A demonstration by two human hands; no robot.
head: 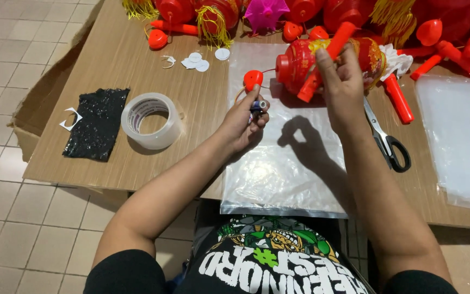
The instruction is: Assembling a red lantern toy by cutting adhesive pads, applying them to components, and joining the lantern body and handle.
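Wooden table (110, 54): right hand (344, 87) holds red lantern (300, 62) (left hand (243, 122) grips battery (259, 105)).

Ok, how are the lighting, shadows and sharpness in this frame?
Head view: even overhead light; the right hand casts a hard dark shadow on the clear plastic bag, which shows mild glare; the left hand looks slightly soft; edges bow a little from the wide lens.

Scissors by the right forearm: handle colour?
Black handles on the scissors, silver blades; clearest in the head view, right of the right hand.
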